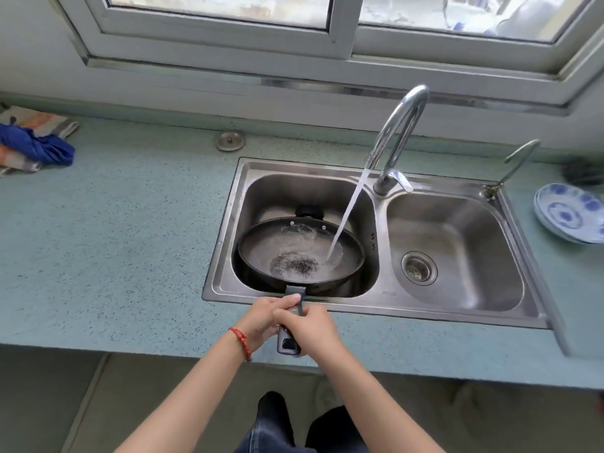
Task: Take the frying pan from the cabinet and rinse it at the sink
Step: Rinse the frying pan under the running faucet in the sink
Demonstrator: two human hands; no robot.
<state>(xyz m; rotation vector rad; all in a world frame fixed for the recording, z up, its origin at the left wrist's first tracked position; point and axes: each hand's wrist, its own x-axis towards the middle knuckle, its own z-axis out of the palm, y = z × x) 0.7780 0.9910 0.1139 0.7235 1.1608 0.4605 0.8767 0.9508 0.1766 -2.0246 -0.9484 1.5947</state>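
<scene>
blue cloth [39, 147] far left on counter [130, 230] | patterned plates [568, 214] stacked right

bright daylight from window [327, 14] | soft shadows | edges bowed, blurred

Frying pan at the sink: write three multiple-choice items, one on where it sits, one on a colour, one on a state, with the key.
1. Where is the frying pan?
A. in the left basin
B. in the right basin
C. on the countertop

2. What colour is the bracelet on the left wrist?
A. green
B. red
C. black

3. What is the faucet doing?
A. shut off
B. running into the pan
C. running into the right basin

Key: 1 A, the pan lies in the left basin of the sink. 2 B, red beads circle the wrist. 3 B, the water stream lands inside the pan while both hands, left hand and right hand, grip the handle.
</scene>
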